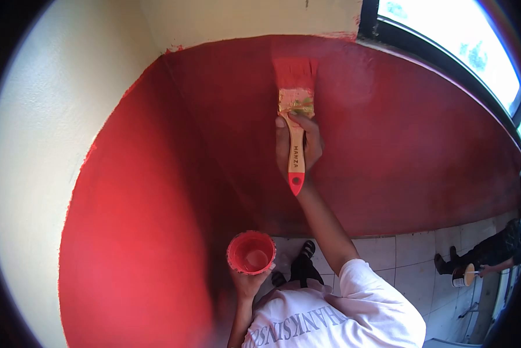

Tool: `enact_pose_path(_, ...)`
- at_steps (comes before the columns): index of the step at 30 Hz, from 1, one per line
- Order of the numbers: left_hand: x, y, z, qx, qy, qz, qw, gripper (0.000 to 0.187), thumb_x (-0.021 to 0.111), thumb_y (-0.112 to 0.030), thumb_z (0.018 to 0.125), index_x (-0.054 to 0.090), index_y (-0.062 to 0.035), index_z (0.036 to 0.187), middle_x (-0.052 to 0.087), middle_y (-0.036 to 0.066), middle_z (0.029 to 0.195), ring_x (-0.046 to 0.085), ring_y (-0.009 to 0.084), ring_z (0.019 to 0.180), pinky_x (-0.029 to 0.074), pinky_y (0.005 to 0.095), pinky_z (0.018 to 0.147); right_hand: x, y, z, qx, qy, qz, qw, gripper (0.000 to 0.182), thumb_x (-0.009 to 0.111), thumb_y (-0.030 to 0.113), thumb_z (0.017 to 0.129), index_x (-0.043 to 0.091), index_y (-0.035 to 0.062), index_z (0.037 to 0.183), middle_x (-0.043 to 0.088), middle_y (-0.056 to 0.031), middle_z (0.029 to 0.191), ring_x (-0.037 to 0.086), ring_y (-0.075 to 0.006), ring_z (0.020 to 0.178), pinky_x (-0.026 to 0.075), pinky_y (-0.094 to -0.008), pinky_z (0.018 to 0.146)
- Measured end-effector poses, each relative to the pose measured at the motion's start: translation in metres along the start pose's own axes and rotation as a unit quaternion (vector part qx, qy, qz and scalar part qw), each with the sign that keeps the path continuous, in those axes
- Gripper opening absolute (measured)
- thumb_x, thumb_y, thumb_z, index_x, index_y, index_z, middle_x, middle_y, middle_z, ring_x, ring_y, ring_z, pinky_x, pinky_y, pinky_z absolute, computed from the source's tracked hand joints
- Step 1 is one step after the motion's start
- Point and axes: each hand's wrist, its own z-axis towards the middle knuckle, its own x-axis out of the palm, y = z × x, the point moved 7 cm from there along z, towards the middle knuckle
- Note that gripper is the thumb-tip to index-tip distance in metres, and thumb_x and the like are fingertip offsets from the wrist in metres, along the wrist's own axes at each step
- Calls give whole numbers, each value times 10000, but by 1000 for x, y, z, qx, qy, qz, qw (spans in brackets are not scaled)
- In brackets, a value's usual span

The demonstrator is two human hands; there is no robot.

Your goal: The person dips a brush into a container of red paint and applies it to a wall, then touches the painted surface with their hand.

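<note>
nearest: the white t-shirt [324, 316] of the wearer, at five to six o'clock. at six o'clock the left hand [250, 284] grasps the paint cup [230, 255] from below, mouth toward the view. red paint coats the inside and rim; its depth cannot be judged.

at one o'clock the right hand [314, 145] grasps the flat paintbrush [296, 142], thumb to one side of the handle and fingers to the other, close under the smeared ferrule [296, 100]. the red bristles [295, 72] point to twelve o'clock and appear to meet the red wall [231, 116]; pressure cannot be told.

recommended practice: light, even pressure; long overlapping strokes in one direction; bristle tips only along the ragged border with the cream wall surface [243, 20] at twelve o'clock. the cup is best held level and close below the brush, excess wiped on its rim. the grip near the ferrule should favour control.

beyond: tiled floor [414, 252] at four o'clock; there a second person [492, 246] in dark trousers holds a can [459, 278]. window [452, 40] at two o'clock, dark frame.
</note>
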Motion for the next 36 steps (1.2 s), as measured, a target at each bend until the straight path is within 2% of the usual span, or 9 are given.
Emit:
enact_pose_path(3, -1, 3, -4, 2, -8, 21, 1000, 823, 863, -276, 634, 439, -27, 1293, 572, 93, 1178, 569, 210, 1083, 461, 365, 939, -11, -15, -29, 4, 3, -8, 1000, 224, 699, 24, 819, 570, 19, 1003, 649, -106, 839, 631, -150, 721, 491, -256, 658)
enact_pose_path(6, -1, 12, -8, -6, -27, 21, 999, 863, 865, -308, 638, 412, -32, 1319, 556, 94, 1209, 561, 219, 1098, 460, 372, 952, -19, -32, -51, 8, -8, 10, 1000, 263, 690, -47, 779, 562, 29, 996, 596, -122, 792, 580, -213, 669, 450, -291, 586)
enact_pose_path(12, -7, 25, -21, -87, -32, 37, 995, 861, 867, -320, 639, 412, -41, 1315, 549, 96, 1220, 559, 225, 1106, 476, 381, 941, -32, -54, -104, 39, 2, -13, 999, 285, 714, -32, 762, 556, 38, 988, 608, -127, 789, 582, -255, 666, 455, -329, 577)
enact_pose_path(15, -20, 31, -30, -64, -29, 127, 989, 846, 867, -318, 642, 419, -40, 1304, 551, 94, 1214, 565, 226, 1094, 488, 382, 923, -37, -55, -116, 29, 11, -31, 999, 248, 693, 16, 811, 540, 32, 1006, 622, -139, 793, 603, -219, 659, 473, -283, 593)
enact_pose_path(21, -19, 21, -28, -46, -19, 181, 982, 855, 853, -342, 659, 402, -30, 1314, 551, 109, 1200, 569, 242, 1079, 491, 393, 914, -46, -66, -150, 53, 27, -33, 998, 262, 696, 14, 799, 527, 41, 997, 614, -148, 815, 589, -284, 703, 470, -359, 614)
enact_pose_path(24, -13, 12, -23, -26, -44, 160, 986, 875, 852, -353, 659, 387, -25, 1324, 548, 120, 1199, 567, 251, 1081, 491, 398, 914, -55, -71, -172, 71, 39, -44, 996, 262, 693, 5, 796, 529, 47, 996, 618, -142, 819, 576, -276, 701, 456, -353, 608)
enact_pose_path(27, -8, 3, -20, -64, -23, 173, 983, 917, 887, -206, 605, 370, -44, 1345, 505, 129, 1290, 528, 266, 1166, 472, 404, 955, -58, -81, -176, 102, 45, -45, 993, 272, 693, -9, 789, 534, 46, 1002, 619, -140, 828, 572, -275, 709, 451, -350, 608)
enact_pose_path(33, 3, -13, -8, -57, -17, 161, 985, 906, 882, -188, 605, 373, -45, 1341, 518, 126, 1273, 545, 255, 1142, 479, 396, 945, -65, -89, -197, 166, 58, -56, 983, 248, 688, -20, 783, 553, 41, 983, 612, -148, 820, 572, -277, 715, 446, -355, 606)
enact_pose_path(36, 11, -20, -6, -113, -30, 111, 987, 892, 881, -189, 606, 383, -45, 1331, 534, 118, 1250, 560, 246, 1118, 486, 389, 933, -73, -80, -213, 209, 69, -59, 974, 216, 677, -24, 786, 565, 35, 960, 608, -155, 814, 569, -283, 706, 445, -357, 610)
